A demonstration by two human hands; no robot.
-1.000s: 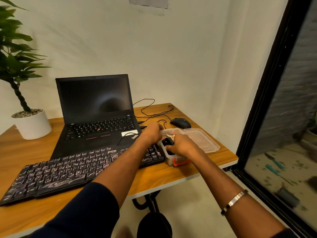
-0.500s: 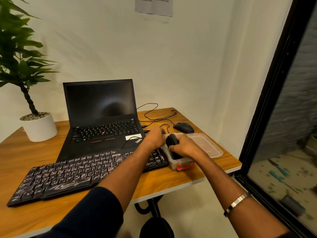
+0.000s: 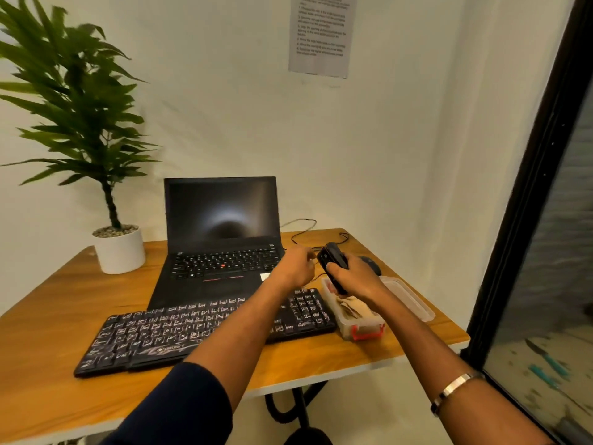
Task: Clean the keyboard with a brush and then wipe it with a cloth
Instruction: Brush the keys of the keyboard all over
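Wooden table [image 3: 57,319] spread across the lower half, white-edged along the near side. Tall leafy plant [image 3: 73,101] in a white pot [image 3: 119,250] at the far left corner. Open black laptop [image 3: 221,239] at the back, screen dark, red dot amid its keys. Black keyboard [image 3: 154,335] lying just in front of the laptop, angled, its right end partly crossed by the left forearm. Sheet of printed paper [image 3: 322,35] stuck on the wall above, text too blurred to read. Clear plastic container [image 3: 362,329] with a red clasp just beside the keyboard's right end, a crumpled beige cloth [image 3: 351,308] inside; its clear lid [image 3: 409,298] lying flat beside it toward the table's right edge. Right hand [image 3: 353,277] raised above the container, fingers wrapped around a black brush [image 3: 333,261], upper end up and tilted left; bristles not made out. Left hand [image 3: 296,264] just left of the brush, fingers loosely curled, holding nothing visible, hovering over the laptop's right front corner. Black mouse [image 3: 372,263] behind the right hand, mostly hidden. Thin black cable [image 3: 301,229] looping near the far edge. Metal bracelet [image 3: 452,388] on the right wrist.
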